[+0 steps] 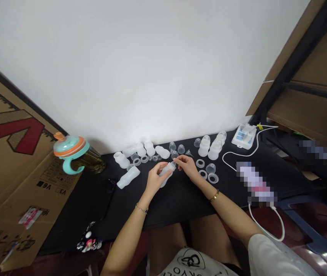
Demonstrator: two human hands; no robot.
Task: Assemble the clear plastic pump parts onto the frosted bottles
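Note:
My left hand [154, 179] is wrapped around a small white plastic bottle [166, 172], held tilted with its mouth toward the upper right. At that mouth sits a clear top piece [173, 165], pinched by the fingertips of my right hand [188, 167]; the fingers partly hide it. Just beyond are clear dome caps [175, 154]. Left of my hands, a white bottle [129, 177] lies on its side. To the right lie clear rings [203, 174] and another dome cap [211, 168].
Several white bottles [149, 148] line the black table's [140, 214] wall side; capped ones [204, 146] stand right. A lidded cup [79, 153] and phone [98, 199] are at left. A white box [244, 136] and cable [239, 155] lie right. Cardboard [22, 172] borders the left.

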